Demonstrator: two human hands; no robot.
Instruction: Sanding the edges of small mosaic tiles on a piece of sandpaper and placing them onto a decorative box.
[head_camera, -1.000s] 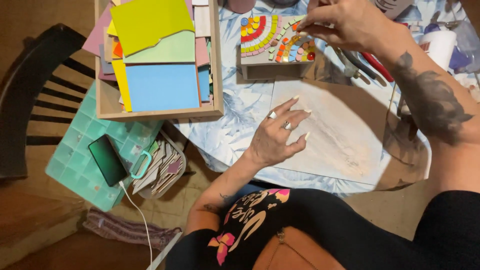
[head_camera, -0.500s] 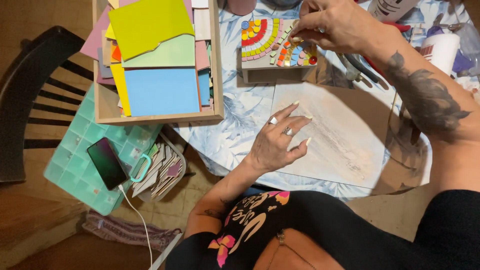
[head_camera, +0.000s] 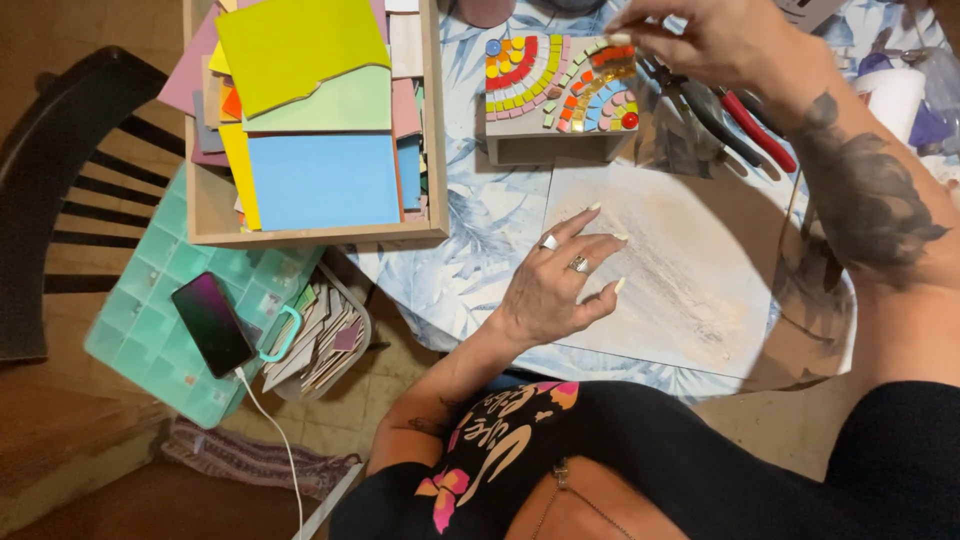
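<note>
Head view: the right hand (head_camera: 715, 40) pinches a small tile (head_camera: 620, 40) over the mosaic block (head_camera: 555, 95), placing it precisely. The left hand (head_camera: 555, 285), open, fingers spread, presses the board (head_camera: 680, 270) on the surface (head_camera: 470, 230), steadying it.
</note>
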